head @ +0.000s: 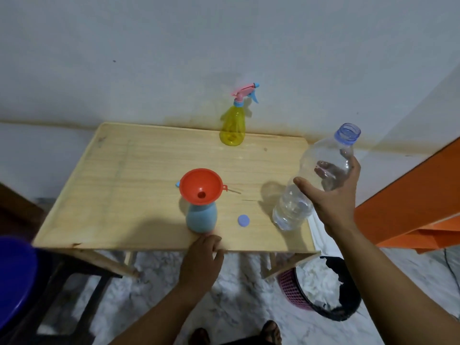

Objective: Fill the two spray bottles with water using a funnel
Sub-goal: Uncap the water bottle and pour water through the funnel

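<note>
A light blue spray bottle (pixel 201 219) without its head stands near the front edge of the wooden table (pixel 139 165). An orange funnel (pixel 201 186) sits in its neck. My left hand (pixel 202 257) rests with curled fingers on the table's front edge, just in front of that bottle. My right hand (pixel 331 195) grips a clear plastic water bottle (pixel 316 180), uncapped and tilted, with some water in its lower part. Its blue cap (pixel 243 220) lies on the table between the two bottles. A yellow spray bottle (pixel 232 127) with a pink and blue head stands at the table's back edge.
A pink basket (pixel 321 287) with a black liner and white paper sits on the floor under the table's right corner. An orange surface (pixel 408 202) rises at the right. A blue basin (pixel 15 280) is at the lower left. A wall stands right behind the table.
</note>
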